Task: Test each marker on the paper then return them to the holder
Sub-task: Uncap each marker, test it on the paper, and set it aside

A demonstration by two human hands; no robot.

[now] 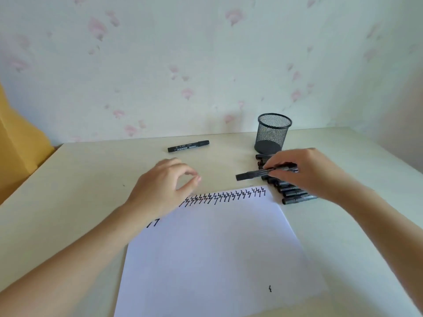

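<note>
White paper (212, 255) flat on the table, tilted a little, with a row of black zigzag marks along its far edge, two short strokes at the left edge and one small squiggle near the right bottom corner. Black mesh holder (273, 133) upright beyond the paper's far right corner, just behind a row of black markers (295, 194) lying side by side; one marker (256, 173) raised over that row, capped end pointing left. Another capped marker (188, 146) lying alone, well left of the holder.
</note>
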